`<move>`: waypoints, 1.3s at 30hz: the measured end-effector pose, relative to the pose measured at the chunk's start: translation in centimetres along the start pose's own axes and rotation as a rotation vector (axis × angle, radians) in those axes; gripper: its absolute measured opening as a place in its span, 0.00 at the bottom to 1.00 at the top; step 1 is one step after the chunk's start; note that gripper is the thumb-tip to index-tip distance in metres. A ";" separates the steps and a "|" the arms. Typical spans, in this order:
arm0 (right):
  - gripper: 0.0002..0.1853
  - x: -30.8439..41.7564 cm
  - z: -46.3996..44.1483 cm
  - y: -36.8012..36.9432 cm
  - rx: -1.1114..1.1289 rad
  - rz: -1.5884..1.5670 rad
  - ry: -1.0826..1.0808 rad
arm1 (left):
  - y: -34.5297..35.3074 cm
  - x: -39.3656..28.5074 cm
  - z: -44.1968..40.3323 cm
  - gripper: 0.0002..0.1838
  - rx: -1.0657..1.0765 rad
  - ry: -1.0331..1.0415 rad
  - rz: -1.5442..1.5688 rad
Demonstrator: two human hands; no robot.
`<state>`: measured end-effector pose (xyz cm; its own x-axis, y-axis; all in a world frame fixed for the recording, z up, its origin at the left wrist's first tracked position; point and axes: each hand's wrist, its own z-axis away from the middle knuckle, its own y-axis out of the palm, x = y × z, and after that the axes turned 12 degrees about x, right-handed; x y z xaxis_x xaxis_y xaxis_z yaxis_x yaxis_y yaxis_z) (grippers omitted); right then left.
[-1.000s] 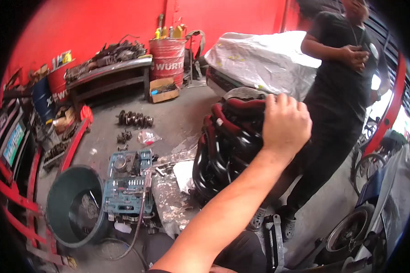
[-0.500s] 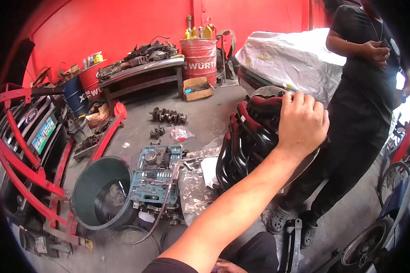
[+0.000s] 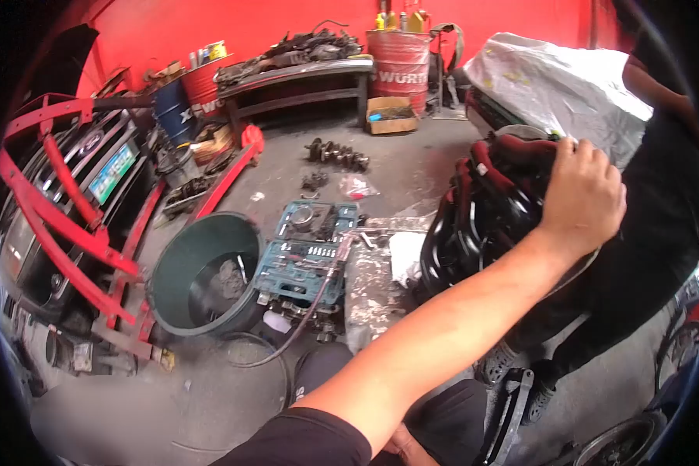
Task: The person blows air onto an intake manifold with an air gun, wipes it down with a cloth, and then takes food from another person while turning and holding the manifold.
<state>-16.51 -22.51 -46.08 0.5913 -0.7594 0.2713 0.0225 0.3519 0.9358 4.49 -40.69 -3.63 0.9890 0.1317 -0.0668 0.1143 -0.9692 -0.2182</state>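
Note:
My left arm stretches across to the right. My left hand [image 3: 586, 194] is closed, fingers curled over the top right side of a glossy black intake manifold [image 3: 474, 221] with curved runners. The manifold stands on a worn, paint-flecked surface [image 3: 369, 299], beside a white sheet or cloth [image 3: 406, 256]. My fingertips are hidden behind the hand. Low down, near my lap, my right hand [image 3: 408, 448] shows only in part beneath the left arm; its fingers are mostly hidden. An opened teal socket-set case [image 3: 299, 268] lies to the left of the manifold.
A green tub [image 3: 167, 268] stands left of the case, near a red hoist frame [image 3: 70, 194]. On the floor beyond are a crankshaft [image 3: 335, 154] and a plastic bag [image 3: 357, 186]. Another person [image 3: 637, 256] stands close on the right. A blurred patch covers the lower left.
The view has swung right to left across the scene, so everything sits further right and the other person is partly cut off. My left hand keeps its place on the manifold.

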 end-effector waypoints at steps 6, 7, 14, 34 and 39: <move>0.37 -1.4 -0.2 -3.2 0.091 -0.030 -0.010 | 0.1 0.2 0.1 0.12 -0.015 -0.005 0.026; 0.37 -1.6 0.1 -3.5 0.082 -0.039 -0.008 | 0.1 0.1 0.1 0.12 -0.018 0.000 0.033; 0.35 0.5 0.2 -0.1 -0.002 0.049 0.085 | -0.1 0.2 0.2 0.12 0.002 0.000 0.048; 0.32 -0.4 0.0 -1.3 0.297 0.054 -0.018 | -3.7 0.0 -6.2 0.27 0.944 -0.180 -0.116; 0.33 -0.4 0.6 -1.0 0.258 0.094 0.014 | -2.5 -0.3 -5.6 0.27 0.879 -0.216 -0.196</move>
<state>-17.24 -22.92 -46.95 0.5918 -0.7220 0.3585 -0.2379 0.2685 0.9334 4.43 -39.50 2.41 0.9104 0.3985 -0.1112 0.0786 -0.4304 -0.8992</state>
